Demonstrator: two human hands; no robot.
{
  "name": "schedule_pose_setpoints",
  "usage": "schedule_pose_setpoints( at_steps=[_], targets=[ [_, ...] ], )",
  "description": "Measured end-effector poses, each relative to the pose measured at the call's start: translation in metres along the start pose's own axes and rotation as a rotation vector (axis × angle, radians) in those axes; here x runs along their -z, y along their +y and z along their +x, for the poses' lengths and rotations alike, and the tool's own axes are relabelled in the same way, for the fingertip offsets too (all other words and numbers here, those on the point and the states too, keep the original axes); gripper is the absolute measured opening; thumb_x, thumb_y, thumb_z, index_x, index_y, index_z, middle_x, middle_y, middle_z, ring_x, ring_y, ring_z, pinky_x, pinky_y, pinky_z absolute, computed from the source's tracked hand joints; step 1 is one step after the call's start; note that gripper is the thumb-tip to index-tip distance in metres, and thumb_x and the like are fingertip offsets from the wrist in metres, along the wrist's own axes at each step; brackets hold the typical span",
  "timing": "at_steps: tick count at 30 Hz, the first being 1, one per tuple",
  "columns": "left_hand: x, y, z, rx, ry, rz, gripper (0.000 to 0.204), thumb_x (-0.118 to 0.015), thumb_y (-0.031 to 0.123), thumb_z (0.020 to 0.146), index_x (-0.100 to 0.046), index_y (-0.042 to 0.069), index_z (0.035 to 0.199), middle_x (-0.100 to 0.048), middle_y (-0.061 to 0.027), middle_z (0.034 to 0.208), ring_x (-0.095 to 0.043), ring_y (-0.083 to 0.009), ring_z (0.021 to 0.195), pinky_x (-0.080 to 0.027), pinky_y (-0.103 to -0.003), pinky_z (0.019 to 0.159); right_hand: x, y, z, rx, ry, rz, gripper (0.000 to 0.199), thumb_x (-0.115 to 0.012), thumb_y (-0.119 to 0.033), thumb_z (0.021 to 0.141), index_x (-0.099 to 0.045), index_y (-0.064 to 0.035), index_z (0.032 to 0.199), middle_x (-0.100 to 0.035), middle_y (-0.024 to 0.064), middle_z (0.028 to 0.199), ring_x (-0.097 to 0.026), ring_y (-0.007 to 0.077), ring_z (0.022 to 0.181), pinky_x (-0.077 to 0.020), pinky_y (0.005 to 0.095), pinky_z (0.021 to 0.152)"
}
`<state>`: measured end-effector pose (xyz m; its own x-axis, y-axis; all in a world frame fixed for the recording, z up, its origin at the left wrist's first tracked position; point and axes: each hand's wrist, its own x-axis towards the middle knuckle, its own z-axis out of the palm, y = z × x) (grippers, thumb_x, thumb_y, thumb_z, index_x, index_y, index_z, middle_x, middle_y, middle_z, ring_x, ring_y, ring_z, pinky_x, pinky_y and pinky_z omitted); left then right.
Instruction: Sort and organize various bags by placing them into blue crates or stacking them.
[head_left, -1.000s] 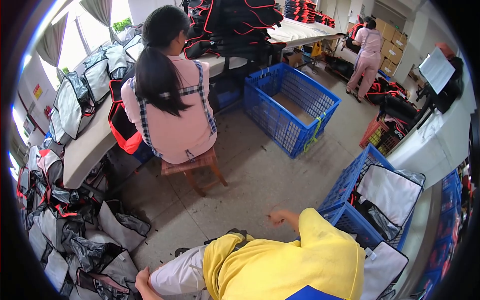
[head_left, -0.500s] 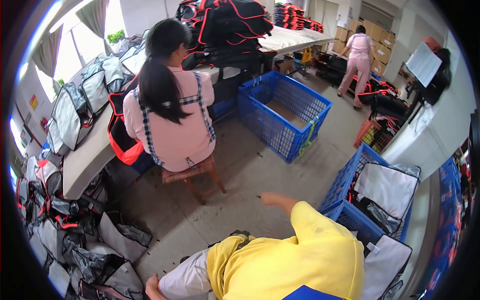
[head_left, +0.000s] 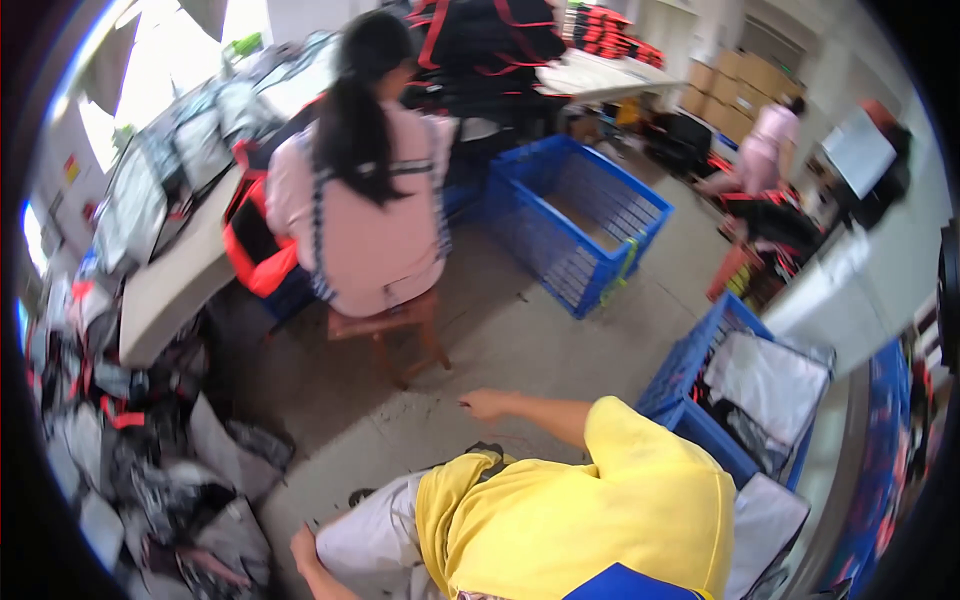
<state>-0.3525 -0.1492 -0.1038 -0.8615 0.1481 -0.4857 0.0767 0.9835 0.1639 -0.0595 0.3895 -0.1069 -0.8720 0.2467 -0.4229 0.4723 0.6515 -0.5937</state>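
Note:
My right hand (head_left: 485, 404) reaches out over the floor from my yellow sleeve, its fingers closed. A small dark tip shows at the fingertips, too blurred to name. A faint reddish line, perhaps thread, hangs below that forearm. My left hand (head_left: 303, 546) rests against the outer side of my knee in light grey trousers (head_left: 370, 540); its fingers are mostly hidden. Left of that knee lies a heap of grey, black and red fabric pieces (head_left: 170, 490).
A person in pink (head_left: 375, 220) sits on a wooden stool (head_left: 385, 330) at a long table (head_left: 175, 290). A blue crate (head_left: 570, 230) stands ahead; another crate (head_left: 680, 385) with pale panels (head_left: 765, 385) is at my right. Farther off, a second person (head_left: 770, 145) is near cartons (head_left: 735, 95).
My right hand has moved left, its forearm now stretched more across in front of me. The far person has gone from standing to bending low. The whole view has shifted slightly and blurred.

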Motion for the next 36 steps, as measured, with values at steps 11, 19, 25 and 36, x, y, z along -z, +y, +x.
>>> schedule_pose_setpoints(
  at_steps=[11, 19, 25, 36],
  targets=[
    [-0.136, 0.042, -0.238, 0.480, 0.545, -0.850, 0.040, -0.058, 0.040, 0.099, -0.071, 0.002, 0.101, -0.072, -0.0268, 0.092, -0.069, -0.0477, 0.093, -0.053, -0.058, 0.082, -0.048, -0.153, 0.106, 0.313, -0.215, 0.430, 0.031, -0.048, -0.018, 0.109, -0.058, -0.0084, 0.137, -0.061, -0.0003, 0.082, -0.053, 0.0097, 0.067, -0.0460, 0.0226, 0.062],
    [-0.196, 0.054, -0.322, 1.104, 1.122, -1.692, 0.030, -0.058, 0.029, 0.103, -0.069, 0.002, 0.109, -0.074, -0.0127, 0.083, -0.067, -0.0240, 0.064, -0.053, -0.037, 0.060, -0.148, -0.287, 0.168, 1.043, -0.411, -0.511, 0.026, -0.049, -0.011, 0.105, -0.066, 0.0000, 0.122, -0.071, 0.0223, 0.112, -0.068, 0.0381, 0.103, -0.0527, 0.0456, 0.089],
    [-0.235, -0.026, -0.337, 1.323, 1.265, -1.621, 0.037, -0.057, 0.036, 0.105, -0.068, 0.001, 0.108, -0.071, -0.0058, 0.084, -0.063, -0.0125, 0.070, -0.052, -0.033, 0.067, -0.198, -0.322, 0.188, 1.041, -0.411, -0.655, 0.019, -0.049, -0.015, 0.105, -0.063, -0.0039, 0.113, -0.072, 0.0237, 0.107, -0.068, 0.0462, 0.096, -0.0527, 0.0538, 0.081],
    [-0.148, -0.434, -0.488, 1.639, 1.424, -1.111, 0.060, -0.067, 0.065, 0.091, -0.063, 0.005, 0.087, -0.066, -0.0064, 0.068, -0.068, -0.0181, 0.054, -0.047, -0.032, 0.044, -0.192, -0.323, 0.205, 0.741, -0.188, -0.778, 0.009, -0.051, -0.014, 0.102, -0.057, -0.0097, 0.107, -0.071, 0.0222, 0.098, -0.067, 0.0484, 0.091, -0.0496, 0.0573, 0.075]
  ],
)
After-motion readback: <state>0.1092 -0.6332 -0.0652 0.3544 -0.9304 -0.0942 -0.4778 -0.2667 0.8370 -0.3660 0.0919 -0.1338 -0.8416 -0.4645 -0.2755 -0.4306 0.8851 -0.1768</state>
